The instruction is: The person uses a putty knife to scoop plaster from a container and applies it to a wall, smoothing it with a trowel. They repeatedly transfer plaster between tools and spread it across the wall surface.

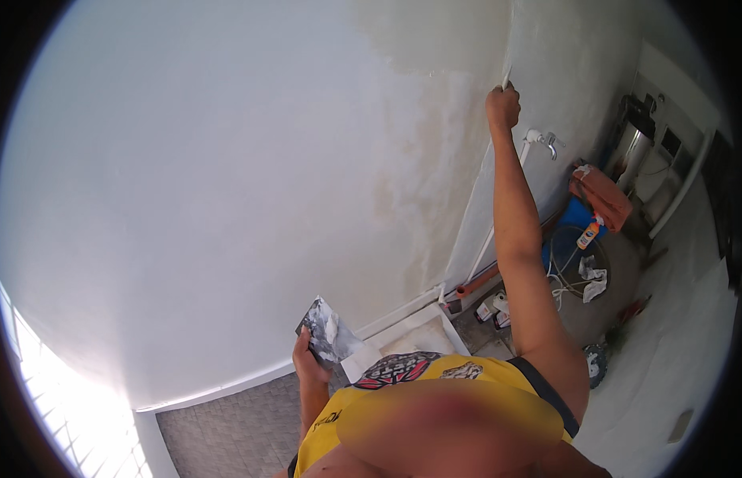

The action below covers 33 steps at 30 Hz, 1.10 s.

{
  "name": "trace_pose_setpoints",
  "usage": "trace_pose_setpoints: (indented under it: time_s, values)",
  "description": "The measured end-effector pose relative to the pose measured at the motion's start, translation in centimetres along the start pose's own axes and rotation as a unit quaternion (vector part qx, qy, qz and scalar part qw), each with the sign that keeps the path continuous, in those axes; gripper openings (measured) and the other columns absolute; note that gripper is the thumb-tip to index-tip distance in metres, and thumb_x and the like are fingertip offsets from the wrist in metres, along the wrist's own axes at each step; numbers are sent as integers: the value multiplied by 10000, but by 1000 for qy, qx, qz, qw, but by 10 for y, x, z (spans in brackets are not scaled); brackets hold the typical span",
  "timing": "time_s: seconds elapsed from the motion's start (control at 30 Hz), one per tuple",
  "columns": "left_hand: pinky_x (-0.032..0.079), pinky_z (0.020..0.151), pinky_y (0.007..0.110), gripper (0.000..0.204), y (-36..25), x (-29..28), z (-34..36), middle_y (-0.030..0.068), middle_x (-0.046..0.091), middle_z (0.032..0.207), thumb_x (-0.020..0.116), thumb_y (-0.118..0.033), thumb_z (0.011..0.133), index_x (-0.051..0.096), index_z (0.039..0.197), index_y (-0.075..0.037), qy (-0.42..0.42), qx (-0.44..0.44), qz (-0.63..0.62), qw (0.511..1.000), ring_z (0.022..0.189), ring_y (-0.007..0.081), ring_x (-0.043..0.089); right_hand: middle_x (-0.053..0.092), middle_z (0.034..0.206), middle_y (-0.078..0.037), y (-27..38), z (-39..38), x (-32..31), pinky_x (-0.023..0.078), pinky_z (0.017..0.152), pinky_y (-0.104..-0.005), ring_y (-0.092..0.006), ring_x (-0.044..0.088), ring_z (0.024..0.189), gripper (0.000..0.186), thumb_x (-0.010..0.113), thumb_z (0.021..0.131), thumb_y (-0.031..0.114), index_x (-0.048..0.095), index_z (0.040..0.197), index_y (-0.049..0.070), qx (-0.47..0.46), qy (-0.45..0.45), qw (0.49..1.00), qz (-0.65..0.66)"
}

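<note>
My right hand (504, 109) is raised at the end of a stretched arm, closed around a putty knife (506, 78) seen nearly edge-on. Its thin pale blade points up along a vertical edge of the wall (251, 175); whether it touches cannot be told. Low down at the left, my left hand (309, 362) grips a dark flat plate (329, 336) smeared with white putty. Damp-looking beige patches mark the wall between the two hands, amid smoother white areas.
A tap (549, 143) on a white pipe juts out near my right forearm. Beyond it stand a blue container (577, 213), a reddish cloth (600, 197), an orange spray bottle (588, 234) and a hose. Small cans (492, 307) sit by the wall's foot. Grey paving (227, 426) lies lower left.
</note>
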State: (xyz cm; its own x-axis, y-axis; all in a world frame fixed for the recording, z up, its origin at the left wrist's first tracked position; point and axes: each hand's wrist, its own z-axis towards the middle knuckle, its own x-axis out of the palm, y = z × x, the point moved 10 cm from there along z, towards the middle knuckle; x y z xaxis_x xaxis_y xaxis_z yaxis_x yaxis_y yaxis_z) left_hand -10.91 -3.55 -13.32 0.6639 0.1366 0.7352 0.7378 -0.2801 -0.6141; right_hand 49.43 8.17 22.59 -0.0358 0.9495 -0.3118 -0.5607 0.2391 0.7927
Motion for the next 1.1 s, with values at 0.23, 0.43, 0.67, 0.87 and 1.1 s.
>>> trace_pose_setpoints:
  time_s: [0.23,0.43,0.67,0.87,1.1]
  values:
    - [571,970,460,400,4,4,1,150,695,1252,441,-249,1071,570,1354,5,24,-28,-8,999,1115,304,697,597,1260,-121,180,-128,-12,601,771,-497,-360,606,1109,404,620,971,184,595,1353,54,-237,-87,966,63]
    - [576,958,435,395,1,20,5,140,700,1238,437,-242,1078,578,1340,17,86,-27,8,996,1108,277,698,587,1139,-153,267,-283,-27,535,604,-346,-309,591,959,604,765,735,111,595,1297,-32,-413,-101,904,34]
    - [572,961,447,400,10,11,9,144,697,1248,445,-254,1076,577,1345,10,32,-16,2,999,1111,290,696,604,1271,-100,117,-189,-37,601,764,-465,-338,616,1095,494,621,900,25,546,1386,69,-240,-19,964,116]
    - [567,971,470,400,16,-5,7,142,698,1255,459,-255,1068,575,1356,-3,-15,-30,-1,999,1116,306,695,603,1354,-176,-3,-12,-3,542,943,-574,-417,615,1196,449,506,1008,223,555,1433,90,-10,-23,1000,-4]
    - [577,956,453,376,19,-2,9,132,709,1225,445,-251,1085,592,1336,-13,0,-43,13,999,1091,294,704,580,1159,-179,166,-108,-9,624,647,-448,-367,618,1018,405,697,902,156,583,1257,-6,-241,-110,963,48]
